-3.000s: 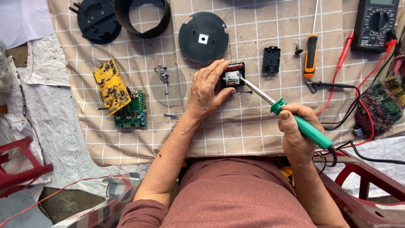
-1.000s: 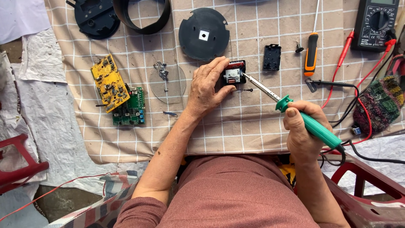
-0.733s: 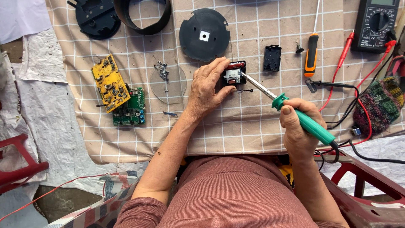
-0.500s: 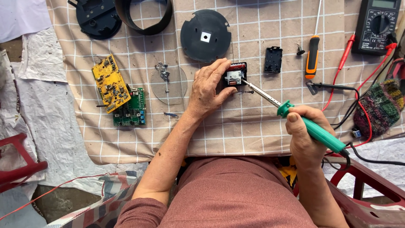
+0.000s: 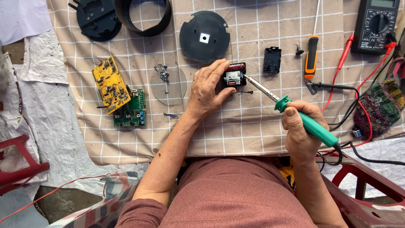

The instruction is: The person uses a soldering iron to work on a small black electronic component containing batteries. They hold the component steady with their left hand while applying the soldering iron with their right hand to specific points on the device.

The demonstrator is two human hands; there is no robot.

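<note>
Module: a small black clock-type module (image 5: 233,77) with a white centre lies on the checked cloth (image 5: 253,126) covering the bench, a little toward the far edge and near the middle of its width, just below the round black back plate (image 5: 205,37).
Left grip: the left hand (image 5: 207,90) lies over the module's left side, thumb and fingers closed around its edges, pinning it flat to the cloth.
Right grip: the right hand (image 5: 300,134) is wrapped shut around the green handle of a soldering iron (image 5: 291,110); the metal tip touches the module's right edge.
Handling: the module looks light, stiff and easily shifted, with small delicate parts inside; it is best held by its outer plastic casing, clear of the hot tip. The iron is rigid and should be held only by the green handle.
Change: against the picture half a second back, the right hand sits a little higher and further left, the iron's tip still at the module; the left hand has not moved.
Nearby: a small black cover (image 5: 272,59) and an orange-handled screwdriver (image 5: 311,56) lie to the right; a multimeter (image 5: 376,25) with red leads sits at the far right corner.
Left side: a yellow circuit board (image 5: 111,84) overlaps a green circuit board (image 5: 132,109); a clear disc (image 5: 168,84) lies between them and the left hand.
</note>
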